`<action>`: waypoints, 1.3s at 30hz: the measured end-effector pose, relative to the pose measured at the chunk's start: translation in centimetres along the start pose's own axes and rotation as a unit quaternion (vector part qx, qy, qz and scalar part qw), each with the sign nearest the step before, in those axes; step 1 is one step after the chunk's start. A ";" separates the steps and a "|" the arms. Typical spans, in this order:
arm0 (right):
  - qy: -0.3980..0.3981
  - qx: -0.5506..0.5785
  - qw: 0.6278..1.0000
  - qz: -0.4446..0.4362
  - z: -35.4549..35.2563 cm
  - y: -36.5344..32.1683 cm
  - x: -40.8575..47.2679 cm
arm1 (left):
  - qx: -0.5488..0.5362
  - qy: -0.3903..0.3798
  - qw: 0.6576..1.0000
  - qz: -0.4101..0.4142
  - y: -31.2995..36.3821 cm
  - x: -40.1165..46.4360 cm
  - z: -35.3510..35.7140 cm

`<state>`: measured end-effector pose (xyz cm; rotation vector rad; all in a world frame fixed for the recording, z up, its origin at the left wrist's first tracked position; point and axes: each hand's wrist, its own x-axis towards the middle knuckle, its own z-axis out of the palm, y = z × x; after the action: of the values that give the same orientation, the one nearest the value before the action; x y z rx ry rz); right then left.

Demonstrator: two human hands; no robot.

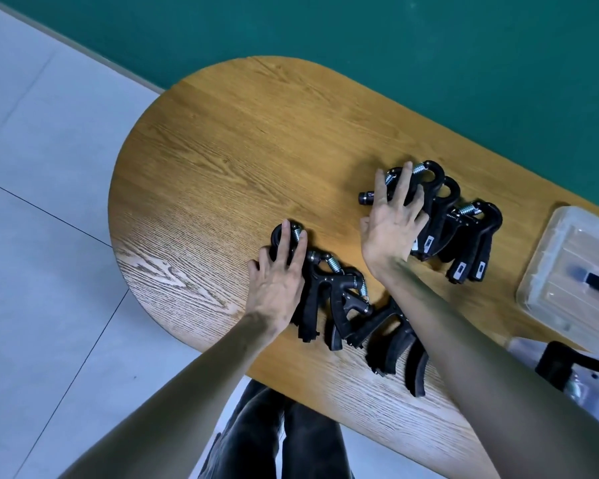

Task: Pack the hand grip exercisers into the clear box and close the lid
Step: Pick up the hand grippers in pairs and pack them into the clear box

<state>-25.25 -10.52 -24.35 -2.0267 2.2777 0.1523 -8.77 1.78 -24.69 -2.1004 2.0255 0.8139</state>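
Note:
Black hand grip exercisers with steel springs lie in two clusters on the wooden table [222, 140]. The near cluster [346, 305] holds several; my left hand [277, 281] lies over its leftmost one, fingers curled on its ring head. The far cluster [464, 233] also holds several; my right hand [391, 226] is spread flat on its leftmost exerciser, thumb apart on the table. The clear box [564, 257] stands at the table's right edge, partly cut off by the frame.
Below the clear box, at the lower right, lies clear plastic with a black object [564, 368] on it. A green wall runs behind the table. Grey floor tiles lie to the left. My dark trousers [277, 437] show under the table's near edge.

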 end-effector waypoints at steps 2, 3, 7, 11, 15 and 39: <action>-0.003 0.018 1.000 -0.008 -0.3 0.1 -1.2 | -0.007 -0.008 1.000 -0.003 0.0 -0.3 -0.2; -0.008 0.028 0.999 -0.013 -0.4 0.2 -1.8 | -0.014 -0.013 1.000 -0.006 0.0 -0.5 -0.3; -0.023 0.058 0.997 -0.044 -1.1 1.1 -4.5 | -0.005 -0.003 1.000 -0.010 -0.1 -1.8 -0.5; -0.036 0.046 0.996 -0.064 -2.6 2.1 -7.6 | 0.007 -0.006 1.000 -0.012 0.8 -2.9 -1.3; -0.045 0.043 0.996 -0.065 -4.9 3.6 -10.8 | 0.011 0.021 1.000 0.000 2.8 -4.4 -2.9; 0.005 0.140 0.987 0.077 -15.9 20.8 -23.9 | 0.067 0.088 0.990 0.091 25.2 -15.1 -5.1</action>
<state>-43.18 13.29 -5.11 -1.7197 2.3069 -0.1592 -30.73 10.43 -6.56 -1.9999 2.3182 0.5134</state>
